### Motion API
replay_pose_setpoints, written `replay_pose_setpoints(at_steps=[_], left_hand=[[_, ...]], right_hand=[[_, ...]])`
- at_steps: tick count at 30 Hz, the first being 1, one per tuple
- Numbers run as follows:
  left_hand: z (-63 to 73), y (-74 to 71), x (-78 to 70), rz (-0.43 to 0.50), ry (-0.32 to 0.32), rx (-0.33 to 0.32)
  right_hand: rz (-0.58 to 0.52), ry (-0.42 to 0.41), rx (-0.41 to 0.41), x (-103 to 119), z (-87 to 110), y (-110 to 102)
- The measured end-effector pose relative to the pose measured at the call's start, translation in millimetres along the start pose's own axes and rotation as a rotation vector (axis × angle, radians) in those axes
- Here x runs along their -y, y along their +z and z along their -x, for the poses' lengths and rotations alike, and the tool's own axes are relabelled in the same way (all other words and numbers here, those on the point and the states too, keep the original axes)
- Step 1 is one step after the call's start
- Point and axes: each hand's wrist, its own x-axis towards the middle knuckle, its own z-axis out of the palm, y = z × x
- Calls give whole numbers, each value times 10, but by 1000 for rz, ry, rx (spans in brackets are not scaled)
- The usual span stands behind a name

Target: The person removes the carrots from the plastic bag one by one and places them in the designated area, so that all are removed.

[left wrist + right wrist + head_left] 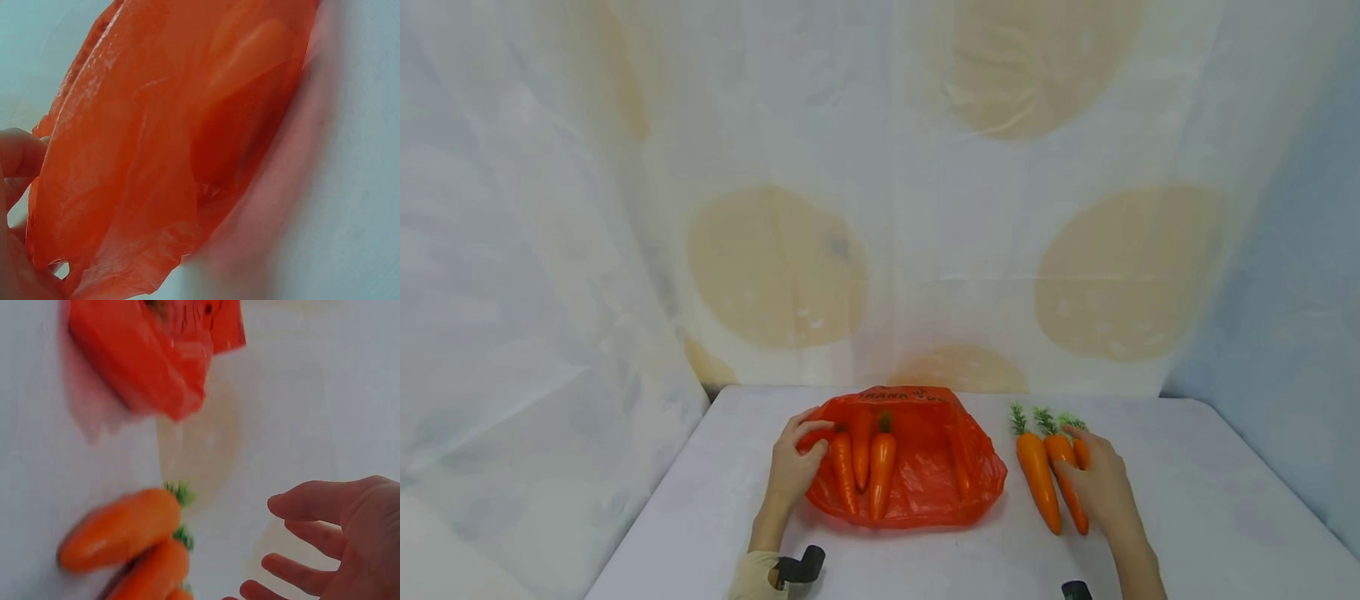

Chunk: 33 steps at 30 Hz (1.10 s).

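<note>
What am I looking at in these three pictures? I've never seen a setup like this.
There is no machine here: a person works with two bare hands. The wide picture comes from a camera worn on the head, looking forward and down. The two close pictures come from a camera on each wrist.

On the white table lies an open red bag with some carrots inside. Three more carrots with green tops lie to its right.

The left hand touches the bag's left edge; whether it grips the plastic is hard to tell. The right hand is by the loose carrots, fingers spread, and holds nothing, as its wrist picture shows.
</note>
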Motion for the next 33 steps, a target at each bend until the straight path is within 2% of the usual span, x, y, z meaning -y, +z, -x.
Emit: replay_pose_setpoints(at_steps=[3,5,10,12,16,18,19,25,30,33], left_hand=[[30,-36,-163,-16,-8,21],[33,-36,-188,-17,-14,25],[-23,22,66,-11,-11,21],[-35,36,125,-39,3,24],[0,27,-38,-24,-7,24],[8,32,-73,-8,-11,17],[8,34,-68,8,-19,15],[-39,49,172,-23,-18,19],[-43,24,214,-13,15,16],[-36,8,216,-16,13,15]], right_hand=[[-7,-71,-11,174,27,123],[-12,-85,-9,276,39,218],[-59,-122,4,482,47,419],[-73,-158,-3,553,39,493],[-68,-215,3,697,41,664],[-72,-243,13,772,63,757],[-71,-248,23,811,76,805],[-94,-260,87,1027,155,1089],[-160,-289,142,1161,155,1330],[-195,-286,159,1225,131,1463]])
